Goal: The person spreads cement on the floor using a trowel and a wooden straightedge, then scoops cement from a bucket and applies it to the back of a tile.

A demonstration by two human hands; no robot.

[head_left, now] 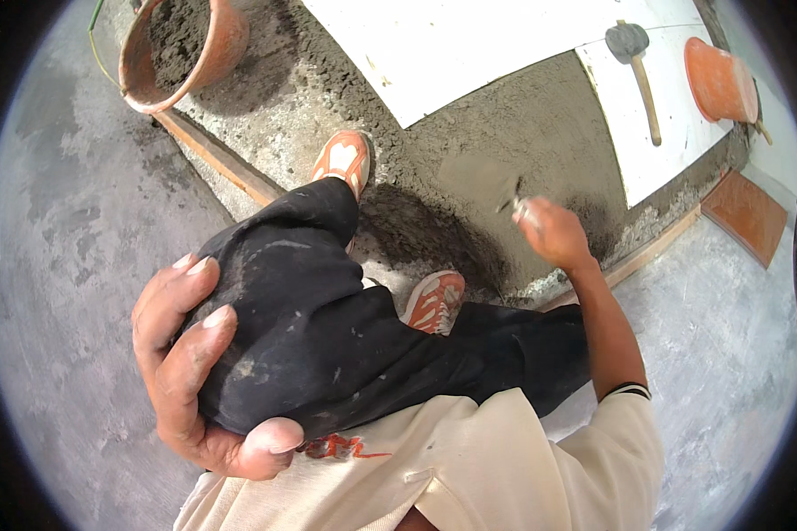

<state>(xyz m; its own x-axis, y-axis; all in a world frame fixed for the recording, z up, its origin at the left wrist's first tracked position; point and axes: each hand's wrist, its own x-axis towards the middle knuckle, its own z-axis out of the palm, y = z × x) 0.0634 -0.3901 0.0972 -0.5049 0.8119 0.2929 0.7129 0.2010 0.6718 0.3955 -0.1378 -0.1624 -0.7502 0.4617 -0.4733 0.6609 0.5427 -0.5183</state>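
Grey concrete floor (62, 265) all round, with a bed of wet mortar (522, 133) in the middle. Above the mortar, white tiles (452, 44), already laid. On one tile, right of the mortar, a mallet (633, 53) lying flat. Near the mallet, an orange bucket (720, 80) tipped on its side. Left of the mortar, another bucket (181, 49) full of grey mix. Right hand (553, 232) low on the mortar, grip closed round a trowel (514, 205), blade flat on the wet grey. Left hand (195, 363) well away from the mortar, fingers curled over a black-trousered knee (301, 310). Two orange shoes (344, 161) at the mortar's near edge.
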